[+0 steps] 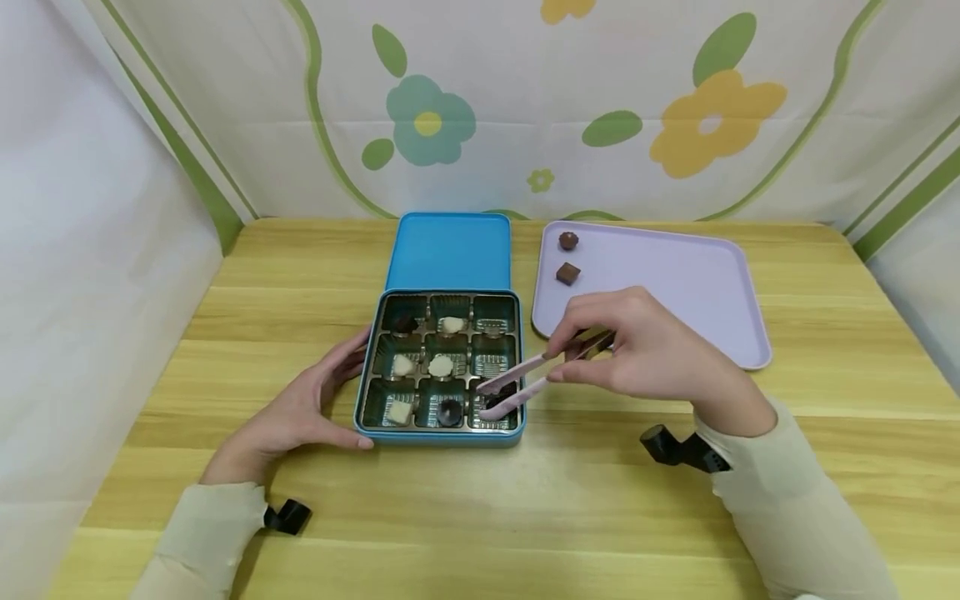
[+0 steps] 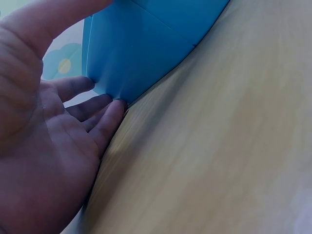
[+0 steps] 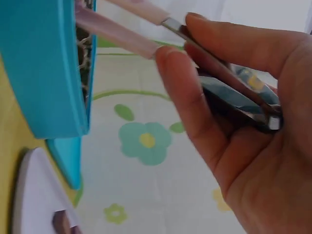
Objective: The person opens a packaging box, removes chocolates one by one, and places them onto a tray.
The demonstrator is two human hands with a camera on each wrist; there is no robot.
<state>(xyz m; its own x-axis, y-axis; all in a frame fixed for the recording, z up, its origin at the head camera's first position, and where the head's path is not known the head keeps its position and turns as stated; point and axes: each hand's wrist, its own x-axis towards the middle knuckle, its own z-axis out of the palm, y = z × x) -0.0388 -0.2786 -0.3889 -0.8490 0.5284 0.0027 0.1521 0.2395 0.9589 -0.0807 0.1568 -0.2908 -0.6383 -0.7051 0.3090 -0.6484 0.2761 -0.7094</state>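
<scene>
A blue tin box [image 1: 437, 438] with a nine-compartment tray sits on the table. My left hand [image 1: 303, 412] lies along its left side; the fingertips touch the wall [image 2: 141, 53] and the thumb reaches the front left corner. In my right hand [image 1: 637, 350] I pinch pink-tipped tongs [image 3: 122, 33] between thumb and fingers. The tongs' tips dip into the front right compartment, one on each side of a dark chocolate [image 1: 498, 395]. Beside it in the front row lie a round dark chocolate [image 1: 450, 412] and a white chocolate [image 1: 399, 412].
More chocolates, such as a round white one [image 1: 440, 365], occupy the middle and back rows. A blue lid [image 1: 450, 250] lies behind the box. At the back right, a lilac tray [image 1: 675, 283] bears a round brown chocolate [image 1: 568, 241] and a square one [image 1: 567, 273].
</scene>
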